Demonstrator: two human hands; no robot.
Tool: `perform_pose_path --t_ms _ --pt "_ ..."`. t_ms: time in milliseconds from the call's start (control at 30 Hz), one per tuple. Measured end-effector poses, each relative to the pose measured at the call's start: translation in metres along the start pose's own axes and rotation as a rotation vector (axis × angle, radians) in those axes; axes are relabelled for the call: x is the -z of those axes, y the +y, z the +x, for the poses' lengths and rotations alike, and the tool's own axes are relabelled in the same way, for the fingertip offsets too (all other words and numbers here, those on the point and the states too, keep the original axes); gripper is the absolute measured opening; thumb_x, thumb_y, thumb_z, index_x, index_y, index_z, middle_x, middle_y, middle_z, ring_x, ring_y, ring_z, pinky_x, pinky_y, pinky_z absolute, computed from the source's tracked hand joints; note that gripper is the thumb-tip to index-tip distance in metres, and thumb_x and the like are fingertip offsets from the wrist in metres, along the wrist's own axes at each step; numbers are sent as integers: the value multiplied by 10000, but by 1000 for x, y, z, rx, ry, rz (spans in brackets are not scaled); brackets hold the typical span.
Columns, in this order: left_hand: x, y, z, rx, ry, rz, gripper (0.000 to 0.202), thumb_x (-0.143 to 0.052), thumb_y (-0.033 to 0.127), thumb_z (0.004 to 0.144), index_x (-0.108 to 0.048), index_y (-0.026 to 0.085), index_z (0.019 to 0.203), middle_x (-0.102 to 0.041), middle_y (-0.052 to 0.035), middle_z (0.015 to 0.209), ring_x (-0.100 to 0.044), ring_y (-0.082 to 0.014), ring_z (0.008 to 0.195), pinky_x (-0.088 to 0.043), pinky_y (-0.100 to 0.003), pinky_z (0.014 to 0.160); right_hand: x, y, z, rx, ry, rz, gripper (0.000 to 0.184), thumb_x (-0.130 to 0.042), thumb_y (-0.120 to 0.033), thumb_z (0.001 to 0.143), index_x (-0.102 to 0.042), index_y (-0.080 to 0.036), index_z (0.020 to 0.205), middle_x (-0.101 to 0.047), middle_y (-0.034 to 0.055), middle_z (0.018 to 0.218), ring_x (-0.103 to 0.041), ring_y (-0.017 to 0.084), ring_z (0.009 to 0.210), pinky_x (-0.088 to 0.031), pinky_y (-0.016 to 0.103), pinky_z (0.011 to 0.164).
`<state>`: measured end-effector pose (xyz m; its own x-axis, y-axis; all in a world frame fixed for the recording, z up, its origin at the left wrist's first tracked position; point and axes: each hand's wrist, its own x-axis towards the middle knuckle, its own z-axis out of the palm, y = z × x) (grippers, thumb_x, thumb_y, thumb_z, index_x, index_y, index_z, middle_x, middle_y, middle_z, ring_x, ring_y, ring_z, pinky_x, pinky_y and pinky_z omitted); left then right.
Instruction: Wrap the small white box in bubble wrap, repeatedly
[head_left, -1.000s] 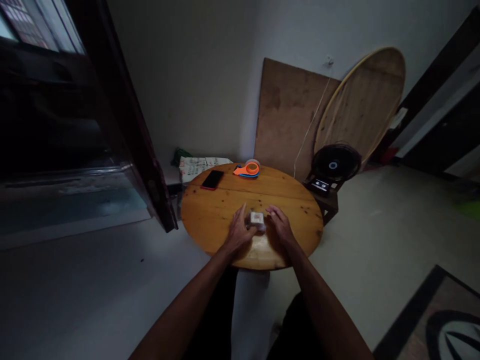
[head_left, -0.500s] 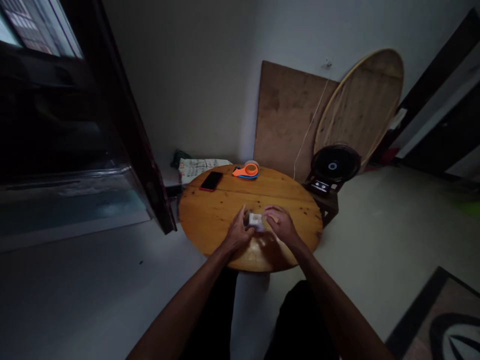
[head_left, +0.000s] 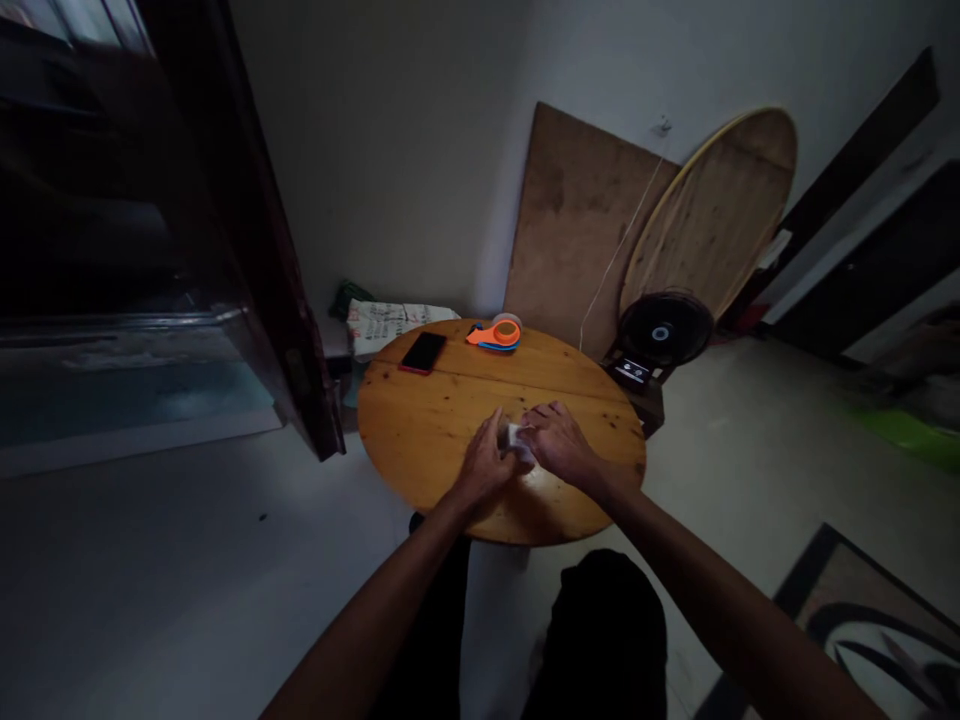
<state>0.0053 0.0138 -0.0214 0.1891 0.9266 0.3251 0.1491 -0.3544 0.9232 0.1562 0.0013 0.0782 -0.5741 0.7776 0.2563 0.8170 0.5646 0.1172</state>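
Note:
A small whitish box-like item is at the front half of the round wooden table, partly covered by my fingers. My left hand grips it from the left, thumb at the near side and fingers at the far side. From the right, my right hand reaches over its top and right side with bent fingers touching it. Whether the right fingertips pinch a part of it is hidden. The item's exact kind is too blurred to tell.
A phone with a red edge lies at the table's back left. Beside it is an orange and blue tape dispenser. A black fan stands right of the table. Boards lean on the wall; a printed sack lies behind.
My right hand has moved left, from just beside the whitish item onto its top and right side. My left hand keeps its hold. The camera view has shifted slightly.

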Motion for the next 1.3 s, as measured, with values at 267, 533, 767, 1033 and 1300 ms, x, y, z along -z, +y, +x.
perform_pose_path --t_ms 267,533,767,1033,1300 --pt "-2 -2 6 41 18 -18 620 -557 368 871 -386 174 1434 -430 -138 1473 -397 -262 1371 -292 -445 1163 -11 -3 -4 -5 37 -29 204 -522 -139 866 -721 -175 843 -689 114 926 -522 245 928 -316 401 853" --pt "-1 4 0 0 27 73 600 -521 347 891 -368 168 1444 -434 -137 1469 -398 -262 1366 -312 -451 1151 -9 16 17 -124 47 28 165 -516 -150 810 -678 -167 833 -688 102 890 -561 226 857 -341 368 819" --pt "-2 1 1 18 36 46 654 -562 268 836 -353 151 1445 -420 -144 1474 -417 -264 1352 -323 -435 1149 -23 68 23 -617 335 549 219 -474 -266 804 -653 -185 707 -663 53 718 -553 182 658 -402 304 663" --pt "-3 1 2 64 32 27 662 -560 234 819 -348 132 1438 -428 -160 1462 -416 -271 1351 -329 -448 1142 -48 48 -23 -632 296 1124 264 -616 -402 726 -685 -172 835 -684 34 838 -608 179 760 -477 309 721" --pt "0 9 1 83 39 5 654 -583 251 813 -366 137 1419 -477 -163 1417 -457 -281 1315 -363 -458 1113 -57 49 6 -537 102 1212 230 -630 -387 699 -655 -170 771 -642 2 756 -544 134 673 -431 242 636"
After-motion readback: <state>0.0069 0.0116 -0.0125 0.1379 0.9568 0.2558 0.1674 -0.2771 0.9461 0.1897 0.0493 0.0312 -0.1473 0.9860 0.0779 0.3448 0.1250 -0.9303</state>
